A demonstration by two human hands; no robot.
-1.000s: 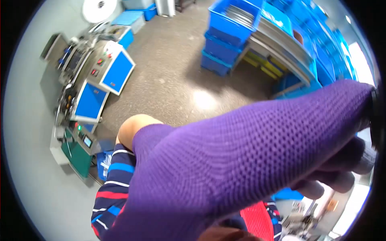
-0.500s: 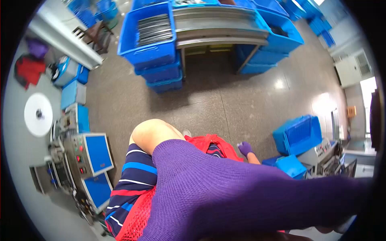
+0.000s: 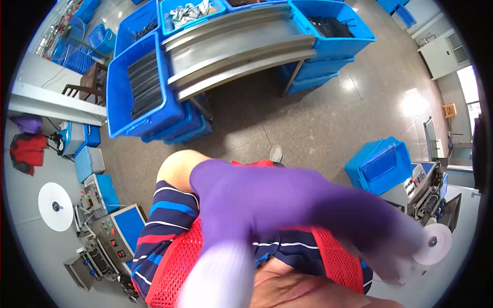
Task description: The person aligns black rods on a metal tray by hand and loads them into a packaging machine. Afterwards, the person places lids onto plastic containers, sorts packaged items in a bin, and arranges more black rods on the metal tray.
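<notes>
The grey speckled floor [image 3: 267, 128] fills the middle of the frame. Across the top runs a curved steel surface [image 3: 236, 46], its long axis slanting from the upper right down toward the left, with blue bins around it: a large bin of dark flat strips [image 3: 141, 87] at the upper left on top of a stack, another bin of dark parts [image 3: 331, 25] at the upper right. A lone blue crate [image 3: 382, 164] stands at the right, and beside it, at the right edge, a machine [image 3: 426, 192] with a control panel. At the lower left sit blue-fronted machines [image 3: 110, 233] and a white reel [image 3: 55, 206].

A purple-gloved hand [image 3: 308, 210], blurred with motion, sweeps across the lower middle, its fingers [image 3: 395, 246] stretched toward the lower right. Which of the person's hands it is cannot be told with certainty; it seems the right. It looks spread and grasps nothing that shows. Nearest to it is a small white reel [image 3: 431, 245], touching or just past the fingertips; the blur hides which. No second hand is visible. Under the hand lie a striped garment [image 3: 164, 215] and red mesh [image 3: 174, 267].
</notes>
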